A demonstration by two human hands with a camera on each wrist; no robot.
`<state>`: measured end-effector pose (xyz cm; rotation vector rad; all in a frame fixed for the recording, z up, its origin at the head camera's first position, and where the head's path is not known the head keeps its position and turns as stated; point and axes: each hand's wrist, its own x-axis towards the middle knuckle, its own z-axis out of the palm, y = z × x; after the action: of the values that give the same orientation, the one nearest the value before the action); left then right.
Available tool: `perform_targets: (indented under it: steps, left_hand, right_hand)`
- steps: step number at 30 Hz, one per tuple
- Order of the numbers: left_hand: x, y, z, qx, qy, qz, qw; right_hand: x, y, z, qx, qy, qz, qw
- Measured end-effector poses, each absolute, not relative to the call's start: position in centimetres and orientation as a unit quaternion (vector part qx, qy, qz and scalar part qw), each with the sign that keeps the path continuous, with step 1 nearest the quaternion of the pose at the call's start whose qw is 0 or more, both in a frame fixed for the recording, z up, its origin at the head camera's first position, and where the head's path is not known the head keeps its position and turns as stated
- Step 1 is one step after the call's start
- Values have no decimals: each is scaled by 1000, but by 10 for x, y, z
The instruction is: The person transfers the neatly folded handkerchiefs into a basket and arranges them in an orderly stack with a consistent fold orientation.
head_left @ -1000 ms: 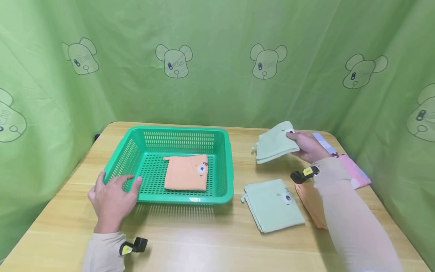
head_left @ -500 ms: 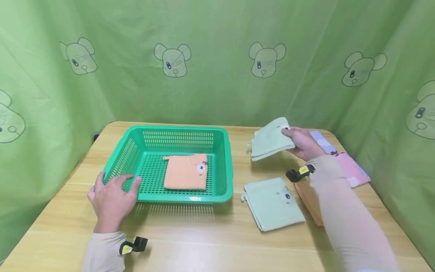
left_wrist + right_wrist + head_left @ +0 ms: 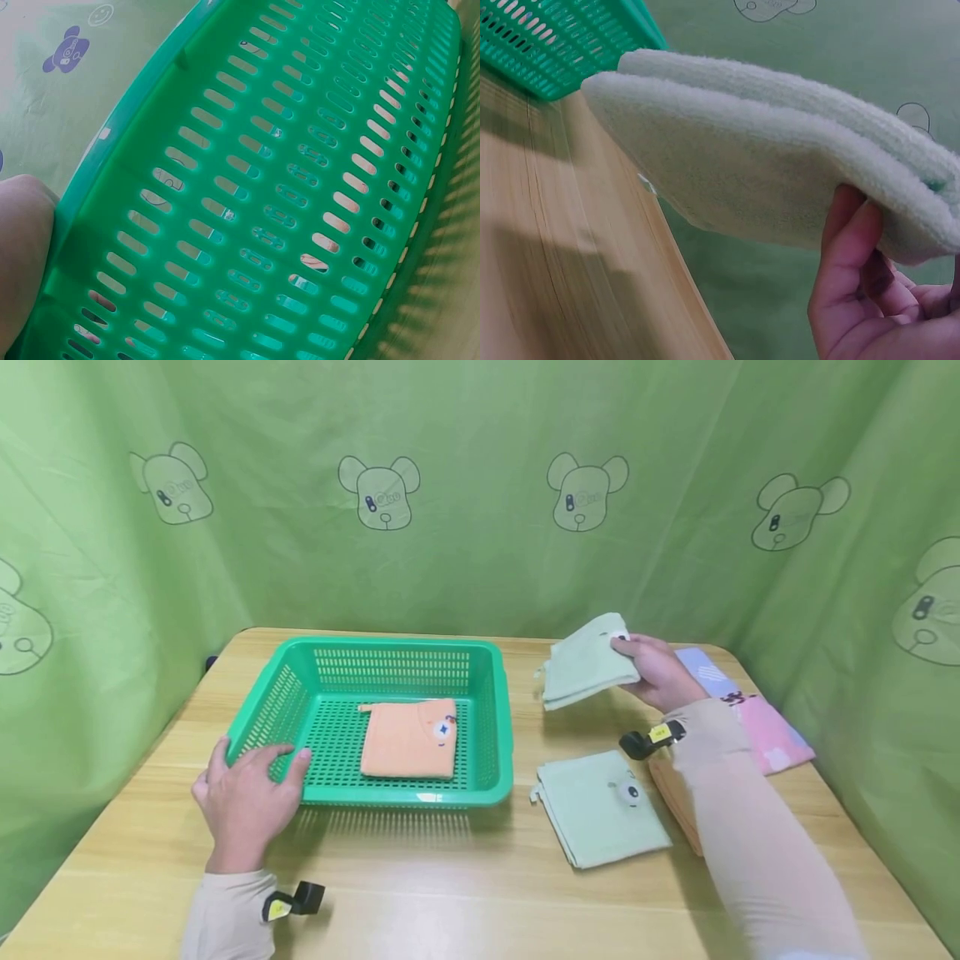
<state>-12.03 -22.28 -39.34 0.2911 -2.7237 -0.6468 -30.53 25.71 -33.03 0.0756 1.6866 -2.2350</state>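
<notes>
Lifted towel (image 3: 588,664) and right hand (image 3: 658,672) are shifting left; I'm pinching the towel's right edge, free end facing the basket (image 3: 405,797), which the left hand (image 3: 251,802) is gripping.

So the pale green towel (image 3: 588,664) is hanging in the air off to the basket's right, with the right hand (image 3: 660,672) pinching its right edge. It's staying neatly folded, fuzzy layers showing along the edge, and it's tilting, not lying flat. A little loop is sticking out on the left and an eye design is peeking out by the thumb. The green plastic basket (image 3: 397,797), all slotted walls, is sitting upright on the table (image 3: 420,893), holding one folded orange towel (image 3: 408,743), with the left hand (image 3: 251,806) gripping its near-left corner.
</notes>
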Motion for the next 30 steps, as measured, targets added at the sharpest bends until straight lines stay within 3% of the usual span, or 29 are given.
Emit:
perform_targets:
  steps: [30]
  left_hand:
    - [-120,-223,-393,100,-954,-228,165]
  right_hand:
    - [-306,228,-309,11,560,-815,149]
